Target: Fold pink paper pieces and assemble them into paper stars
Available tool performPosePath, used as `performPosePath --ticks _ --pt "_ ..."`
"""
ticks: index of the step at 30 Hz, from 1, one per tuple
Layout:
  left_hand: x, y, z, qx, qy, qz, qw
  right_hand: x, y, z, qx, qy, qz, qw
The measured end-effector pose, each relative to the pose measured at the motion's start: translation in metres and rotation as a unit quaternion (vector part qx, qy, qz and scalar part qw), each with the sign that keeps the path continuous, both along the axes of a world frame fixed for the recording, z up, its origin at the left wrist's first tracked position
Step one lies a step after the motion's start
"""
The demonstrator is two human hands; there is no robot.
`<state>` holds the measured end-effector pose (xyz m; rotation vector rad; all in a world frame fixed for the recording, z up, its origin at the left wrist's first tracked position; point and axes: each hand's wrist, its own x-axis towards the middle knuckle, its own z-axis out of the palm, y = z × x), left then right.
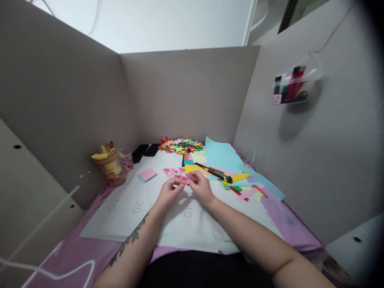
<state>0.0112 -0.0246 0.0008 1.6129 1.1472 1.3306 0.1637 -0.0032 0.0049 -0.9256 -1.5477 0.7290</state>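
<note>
Both my left hand (171, 191) and my right hand (201, 188) are closed, fingertips pinching one small folded pink paper piece (187, 179) between them. Just behind it, several folded pink paper pieces (170, 172) lie on the white sheet (126, 216). To the left sits a small stack of paper squares (147, 175), pink on top with blue beneath. A black and yellow utility knife (214, 173) rests on coloured paper to the right of my right hand. My fingers partly cover the held piece, so its exact fold is hard to make out.
A pile of colourful paper stars (180, 146) lies at the back, beside two black flat objects (146, 152). Paper strips (249, 190) and a large light-blue sheet (223, 156) cover the right side. A brown-yellow cup (111, 166) stands at left. Grey panels (189, 92) enclose the table.
</note>
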Motion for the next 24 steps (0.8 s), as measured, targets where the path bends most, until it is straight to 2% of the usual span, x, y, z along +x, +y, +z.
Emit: performPosePath --ticks 5,12,16,24 --pt "0.0002 0.0005 -0.0002 0.019 0.010 0.014 1.000 -0.0021 -0.0022 0.0007 -0.006 0.000 0.001 1.000" --pt "0.0020 0.0033 -0.0040 -0.026 -0.062 0.026 0.997 -0.0049 -0.0061 -0.0007 -0.006 -0.001 0.031 1.000" --pt "0.0025 0.0033 -0.0026 -0.024 -0.106 0.031 0.994 -0.0059 -0.0051 -0.0032 -0.012 0.016 0.044 0.999" --pt "0.0015 0.0005 -0.0006 -0.001 -0.022 0.041 0.999 -0.0077 0.0034 -0.0088 -0.076 0.127 0.097 0.984"
